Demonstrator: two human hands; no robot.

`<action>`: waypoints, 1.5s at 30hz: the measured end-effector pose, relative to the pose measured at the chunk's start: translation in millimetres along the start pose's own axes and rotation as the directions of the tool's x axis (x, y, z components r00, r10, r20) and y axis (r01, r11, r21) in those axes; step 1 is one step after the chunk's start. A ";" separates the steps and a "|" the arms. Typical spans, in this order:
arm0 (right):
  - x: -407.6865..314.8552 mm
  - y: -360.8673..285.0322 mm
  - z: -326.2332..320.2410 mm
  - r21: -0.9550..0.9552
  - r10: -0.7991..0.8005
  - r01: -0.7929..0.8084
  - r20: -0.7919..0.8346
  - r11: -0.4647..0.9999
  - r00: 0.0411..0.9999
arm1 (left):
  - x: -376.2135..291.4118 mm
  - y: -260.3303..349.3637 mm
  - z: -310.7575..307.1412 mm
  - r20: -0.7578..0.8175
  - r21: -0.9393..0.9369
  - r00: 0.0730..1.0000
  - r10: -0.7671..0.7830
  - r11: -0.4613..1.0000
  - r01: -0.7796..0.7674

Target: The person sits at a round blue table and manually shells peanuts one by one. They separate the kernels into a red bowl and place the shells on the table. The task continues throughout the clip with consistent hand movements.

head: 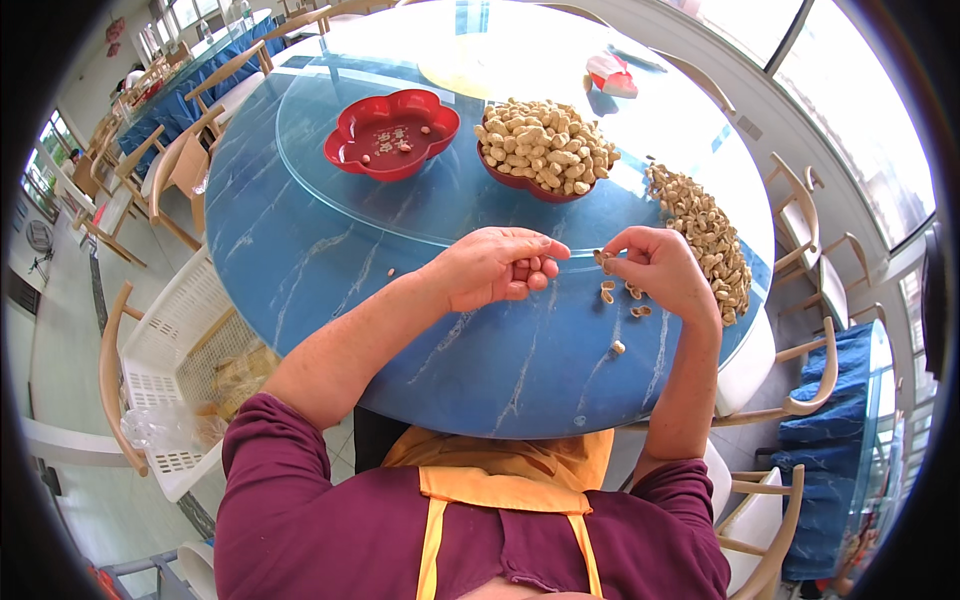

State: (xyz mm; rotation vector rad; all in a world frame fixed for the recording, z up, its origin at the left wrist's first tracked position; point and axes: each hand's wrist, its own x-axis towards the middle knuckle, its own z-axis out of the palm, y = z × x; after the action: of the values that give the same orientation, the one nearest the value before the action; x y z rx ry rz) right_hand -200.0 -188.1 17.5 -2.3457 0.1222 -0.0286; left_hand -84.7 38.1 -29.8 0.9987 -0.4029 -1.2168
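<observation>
My left hand is over the near part of the table, fingers curled around small pinkish shapes that look like peanut kernels. To its right, my right hand pinches a peanut shell between thumb and fingertips. Below that hand lie a few opened shells and, closer to me, one peanut. A heaped bowl of unshelled peanuts stands beyond my hands. Left of it, a red flower-shaped dish holds several kernels.
A pile of shells runs along the table's right side. One loose kernel lies on the blue marbled tabletop. A raised glass turntable carries both bowls and a red-and-white packet. A white plastic basket stands at left.
</observation>
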 end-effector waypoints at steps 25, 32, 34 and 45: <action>10.8 -24.8 70.7 0.180 -0.372 0.515 -0.504 0.838 0.780 | -0.6 13.8 -15.2 0.013 -0.116 1.000 0.016 0.993 -0.015; 27.7 -0.5 60.6 0.158 -0.247 0.409 -0.589 0.899 0.770 | -21.3 92.3 -74.8 -0.508 0.314 0.649 0.566 0.824 -0.473; 32.8 3.9 62.3 0.192 -0.221 0.405 -0.598 0.894 0.770 | -18.5 105.7 -97.2 -0.535 0.516 0.508 0.676 0.737 -0.437; 76.1 -18.4 31.9 -0.339 -0.430 0.274 -0.586 0.900 0.687 | 11.0 36.8 -30.9 0.145 0.989 0.332 0.932 -0.139 -0.041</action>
State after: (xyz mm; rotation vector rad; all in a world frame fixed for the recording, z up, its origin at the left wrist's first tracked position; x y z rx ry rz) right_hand -120.9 -160.0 6.9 -2.4454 0.0007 -1.0942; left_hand -36.7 41.4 -19.2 1.9622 -0.9464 0.7156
